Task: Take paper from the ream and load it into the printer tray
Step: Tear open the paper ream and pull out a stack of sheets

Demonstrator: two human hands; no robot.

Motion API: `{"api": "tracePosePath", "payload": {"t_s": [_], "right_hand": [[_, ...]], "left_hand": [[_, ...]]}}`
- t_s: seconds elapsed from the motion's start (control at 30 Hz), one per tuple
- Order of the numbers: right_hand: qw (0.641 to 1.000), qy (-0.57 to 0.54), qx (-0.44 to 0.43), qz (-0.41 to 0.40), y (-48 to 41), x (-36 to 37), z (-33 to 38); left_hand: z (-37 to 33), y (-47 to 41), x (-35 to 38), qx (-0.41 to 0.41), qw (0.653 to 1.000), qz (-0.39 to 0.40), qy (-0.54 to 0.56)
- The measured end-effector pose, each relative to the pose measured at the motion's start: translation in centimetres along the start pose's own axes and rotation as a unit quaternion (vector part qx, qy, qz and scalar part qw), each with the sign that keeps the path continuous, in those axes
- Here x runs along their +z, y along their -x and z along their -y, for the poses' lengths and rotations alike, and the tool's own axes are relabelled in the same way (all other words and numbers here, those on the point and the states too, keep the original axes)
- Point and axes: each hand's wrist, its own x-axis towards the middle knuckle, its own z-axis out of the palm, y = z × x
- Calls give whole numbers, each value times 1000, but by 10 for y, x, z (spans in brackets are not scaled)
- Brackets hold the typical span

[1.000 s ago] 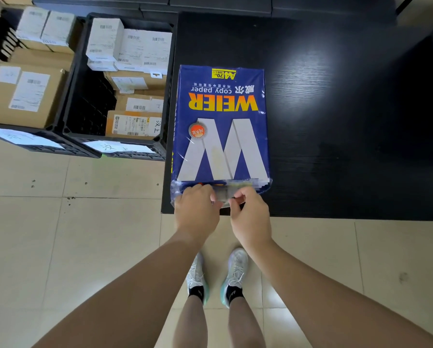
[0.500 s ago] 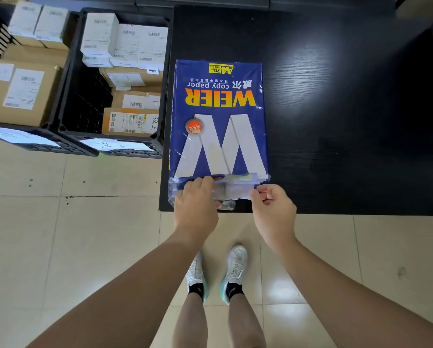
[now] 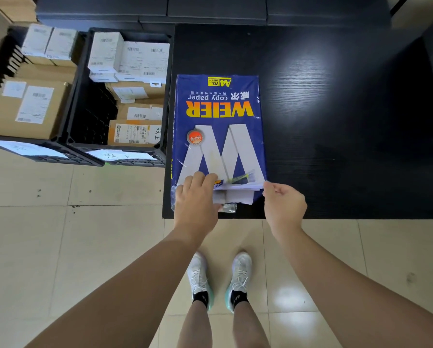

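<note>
Black desk, near-left corner: your left hand grips the ream at its torn end, your right hand pinches the wrapper. Opening step, seemingly; next, peel wider to free sheets.

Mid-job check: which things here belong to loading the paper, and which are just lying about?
Job: paper ream, torn wrapper, left hand, right hand, black table.
Lying about: black crates, labelled boxes. Printer tray not in view.

Your blue-wrapped paper ream shows orange lettering and a grey W; your wood-grain table is black.
</note>
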Motion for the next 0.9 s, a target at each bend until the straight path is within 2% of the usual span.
{"api": "tracePosePath", "payload": {"t_s": [0.37,0.77,0.9], "right_hand": [[995,68,-67,-26,4,4,7],[999,31,-11,-26,3,3,14],[999,31,-5,-31,2,5,14]], "left_hand": [[-2,-1,0,-12,1000,13,-8],[3,-6,-7,-9,999,8,49],[2,-17,-8,-7,1000,-8,23]]}}
